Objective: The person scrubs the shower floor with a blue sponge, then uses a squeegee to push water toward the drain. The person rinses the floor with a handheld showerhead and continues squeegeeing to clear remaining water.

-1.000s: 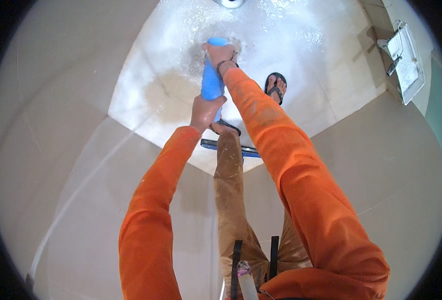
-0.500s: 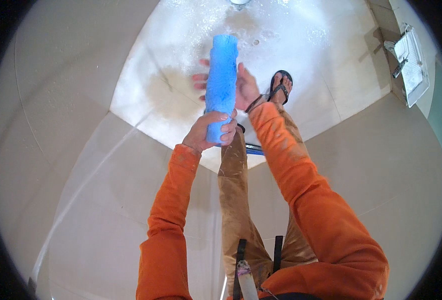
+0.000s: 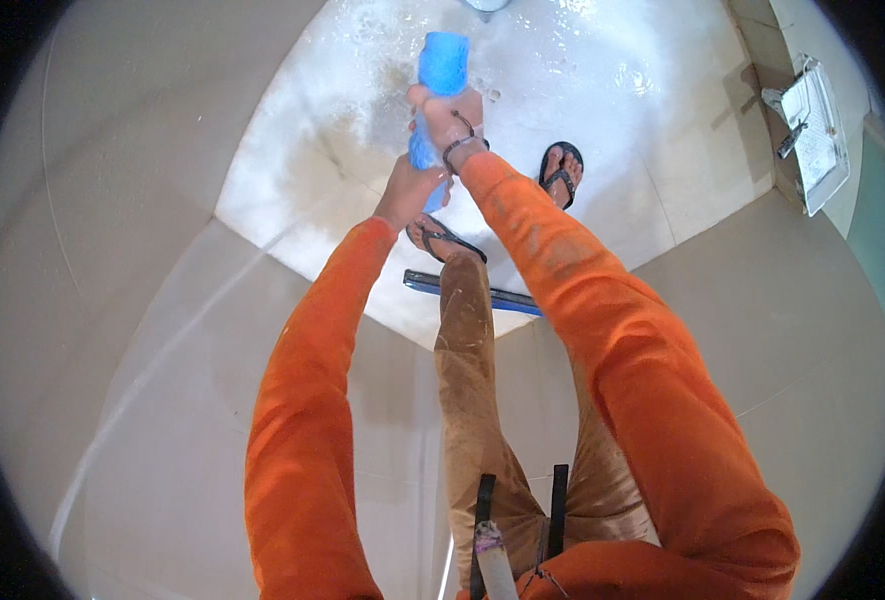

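Observation:
A soft, wet-looking blue roll [image 3: 445, 62], shaped like a long cylinder with a fuzzy surface, points away from me above the wet floor. I cannot tell if it is rolled cloth or a sleeve. My left hand [image 3: 409, 192] is closed around its near end. Farther along, my right hand [image 3: 451, 116] wraps the roll just below its far end and hides that stretch. Between the two hands, a short piece of blue shows and looks narrower than the far end.
Water and foam spread over the pale floor [image 3: 653, 150]. A floor squeegee [image 3: 473, 292] lies by my feet, which wear black flip-flops [image 3: 561, 172]. A wire shelf [image 3: 819, 140] is on the right wall. At the far edge is a metal fitting [image 3: 486, 5].
My right hand has closed around the roll; before, it was open beside it. Both hands and the roll have moved farther from me, uncovering more of the squeegee and my left foot.

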A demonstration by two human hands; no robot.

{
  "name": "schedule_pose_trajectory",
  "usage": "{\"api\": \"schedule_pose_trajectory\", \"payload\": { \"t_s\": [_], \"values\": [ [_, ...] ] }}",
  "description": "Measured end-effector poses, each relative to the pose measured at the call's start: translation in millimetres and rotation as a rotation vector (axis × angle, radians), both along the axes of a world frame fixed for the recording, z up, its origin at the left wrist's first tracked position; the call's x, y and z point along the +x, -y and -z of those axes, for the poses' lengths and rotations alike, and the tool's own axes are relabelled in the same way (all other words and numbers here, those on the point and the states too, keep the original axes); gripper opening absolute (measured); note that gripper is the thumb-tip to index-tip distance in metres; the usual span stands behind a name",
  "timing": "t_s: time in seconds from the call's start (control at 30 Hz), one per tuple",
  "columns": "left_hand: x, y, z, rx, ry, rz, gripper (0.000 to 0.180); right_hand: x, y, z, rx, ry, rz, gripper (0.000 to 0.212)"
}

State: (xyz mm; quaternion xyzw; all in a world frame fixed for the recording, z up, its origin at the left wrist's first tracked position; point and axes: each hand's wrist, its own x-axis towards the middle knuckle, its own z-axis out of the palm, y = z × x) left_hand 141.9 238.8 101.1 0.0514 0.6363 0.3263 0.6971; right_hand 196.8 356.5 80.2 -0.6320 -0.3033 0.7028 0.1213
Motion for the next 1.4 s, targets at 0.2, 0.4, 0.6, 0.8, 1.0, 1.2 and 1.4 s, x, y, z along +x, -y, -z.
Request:
{"api": "schedule_pose_trajectory", "payload": {
  "t_s": [0.2,0.4,0.6,0.8,1.0,1.2,1.4],
  "values": [
    [9,-21,-15,-0.017,-0.364,0.101,0.025,4,-11,-3,0.26,0.134,-0.185,0.042],
    [-1,-10,-96,-0.109,0.661,-0.175,0.033,59,-47,-34,-0.476,-1.029,0.259,0.062],
    [31,14,-74,0.027,1.097,-0.3,0.03,43,-54,-10,-0.555,-1.326,0.128,0.038],
    [17,15,-30,-0.16,0.835,-0.237,0.029,30,-57,-14,-0.245,-0.222,0.124,0.024],
    [5,-21,-8,-0.004,-0.141,0.313,0.028,31,-69,-11,0.058,-0.017,0.223,0.034],
    [-31,-26,-5,0.302,-0.649,0.601,0.043,88,-85,-25,0.086,-0.033,-0.223,0.049],
    [-79,-66,-77,0.37,-0.562,1.264,0.063,136,-75,-70,-0.011,-0.242,-1.275,0.06]
  ]
}}
